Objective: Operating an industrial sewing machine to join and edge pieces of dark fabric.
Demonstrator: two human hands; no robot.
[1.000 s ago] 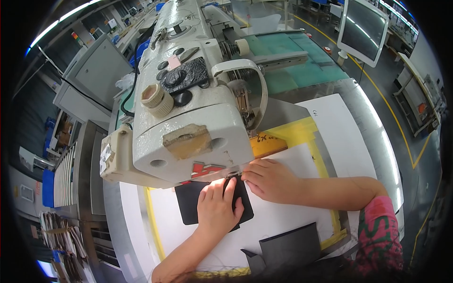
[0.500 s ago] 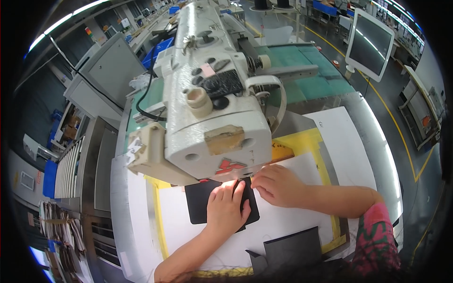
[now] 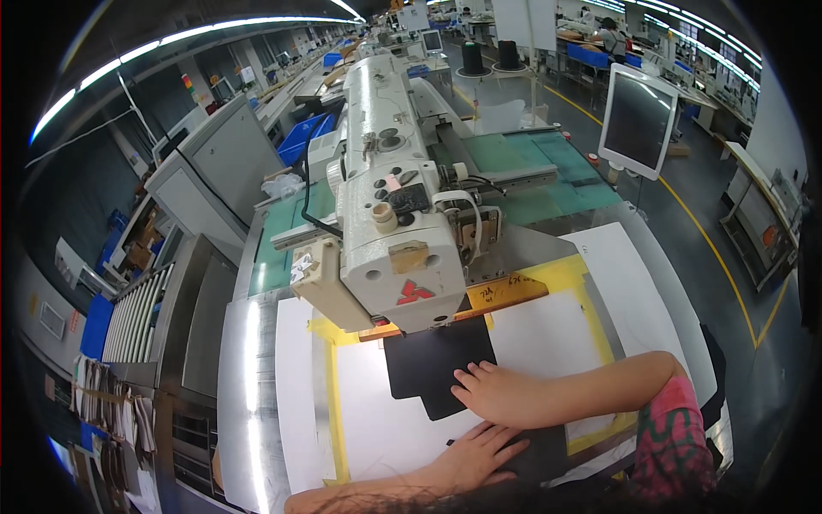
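Note:
A flat black panel (image 3: 428,355) with rounded corners and a stepped lower edge lies on the white work sheet (image 3: 368,415), its far edge under the head of a sewing machine (image 3: 402,283). My right hand (image 3: 492,396) rests its fingertips on the panel's right side, fingers apart and gripping nothing. Closer to me, my left hand (image 3: 481,458) lies with spread fingers at a dark grey piece (image 3: 544,452). My right forearm passes over that piece and hides part of it. Whether the left fingers press on the dark piece or only hover is unclear.
Yellow tape (image 3: 336,411) frames the sheet. An orange-yellow bar (image 3: 514,294) crosses behind the panel. The metal table edge (image 3: 248,411) runs along the left. A monitor (image 3: 638,120) stands at the far right, and a grey cabinet (image 3: 214,163) at the far left.
Both hands have come back from beneath the machine head toward me. My left hand has left the black panel for the dark grey piece; my right now touches the panel. The view has tilted upward.

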